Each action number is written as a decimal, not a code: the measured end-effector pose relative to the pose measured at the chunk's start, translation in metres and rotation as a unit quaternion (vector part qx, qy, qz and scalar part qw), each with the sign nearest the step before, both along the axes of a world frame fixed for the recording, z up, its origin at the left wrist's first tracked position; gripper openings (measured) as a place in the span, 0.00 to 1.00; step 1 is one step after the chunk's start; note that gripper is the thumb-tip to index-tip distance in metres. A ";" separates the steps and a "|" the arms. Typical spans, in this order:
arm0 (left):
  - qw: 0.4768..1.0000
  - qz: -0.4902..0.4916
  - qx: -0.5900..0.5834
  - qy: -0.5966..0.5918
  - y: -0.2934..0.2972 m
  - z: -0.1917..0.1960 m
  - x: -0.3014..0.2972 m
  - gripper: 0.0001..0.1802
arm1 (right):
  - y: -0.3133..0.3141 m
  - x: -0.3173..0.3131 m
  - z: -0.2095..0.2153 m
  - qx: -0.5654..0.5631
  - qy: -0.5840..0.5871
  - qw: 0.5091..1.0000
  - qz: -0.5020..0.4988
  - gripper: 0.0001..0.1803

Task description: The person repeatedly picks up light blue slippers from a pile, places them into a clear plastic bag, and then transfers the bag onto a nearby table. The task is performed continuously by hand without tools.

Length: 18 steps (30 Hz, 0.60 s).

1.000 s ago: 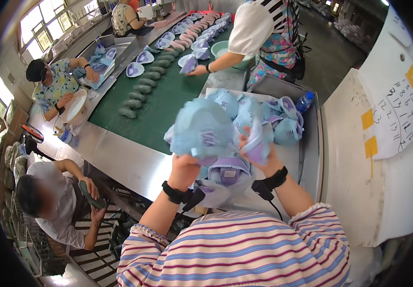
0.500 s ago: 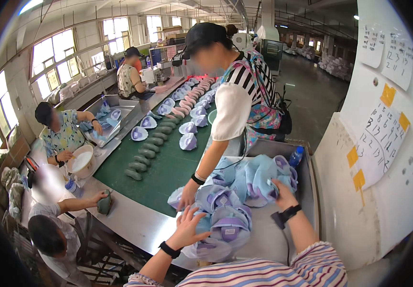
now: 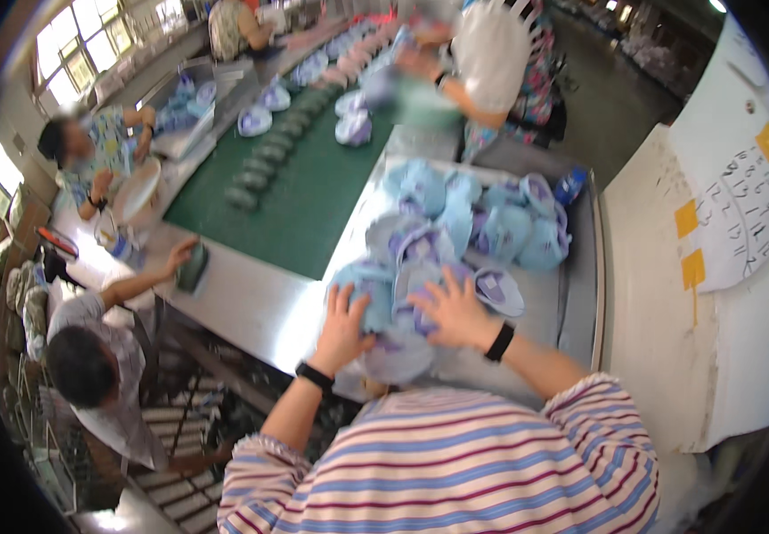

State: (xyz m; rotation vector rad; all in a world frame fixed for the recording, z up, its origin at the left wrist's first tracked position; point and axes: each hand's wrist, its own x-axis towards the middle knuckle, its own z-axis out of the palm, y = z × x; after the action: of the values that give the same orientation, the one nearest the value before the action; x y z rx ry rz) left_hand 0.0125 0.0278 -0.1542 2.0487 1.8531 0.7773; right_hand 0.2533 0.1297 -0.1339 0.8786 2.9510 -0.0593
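A pile of light blue and purple shoe uppers (image 3: 424,245) lies on the metal worktop before me. My left hand (image 3: 346,331) rests with fingers spread on the light blue upper (image 3: 369,289) at the pile's near left. Beside it, my right hand (image 3: 449,313) also has its fingers apart, pressing on the uppers in the middle. Just right of that hand, a single pale upper with purple lining (image 3: 498,292) lies on the metal. What lies beneath my palms is hidden.
A green conveyor belt (image 3: 260,236) carries grey-green foot-shaped forms (image 3: 260,169) and more uppers (image 3: 353,127). Across it stands a co-worker in white sleeves (image 3: 491,53). At left, a seated person (image 3: 104,383) holds a dark green form (image 3: 191,267). A blue-capped bottle (image 3: 569,187) stands far right.
My right hand has left the upper it held at the right and come to the middle of the pile. The co-worker's arm has drawn away from the pile toward the belt. My view has tilted down.
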 end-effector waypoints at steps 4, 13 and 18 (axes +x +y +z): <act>0.999 0.020 -0.014 -0.047 -0.013 -0.003 -0.003 0.37 | 0.058 0.035 0.004 -0.124 0.303 0.943 -0.052 0.40; 0.992 -0.028 -0.034 0.114 -0.002 0.039 0.046 0.37 | 0.028 0.000 -0.015 -0.046 0.093 0.989 -0.103 0.43; 0.970 -0.008 -0.023 0.240 -0.011 0.007 0.058 0.31 | 0.050 0.009 0.003 -0.139 0.053 0.982 -0.112 0.33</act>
State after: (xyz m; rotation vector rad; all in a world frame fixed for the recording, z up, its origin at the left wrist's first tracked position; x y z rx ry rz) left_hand 0.0706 0.0170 -0.1469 2.3715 2.0578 0.2360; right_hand 0.2627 0.1801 -0.1311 1.1872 2.8221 -0.5312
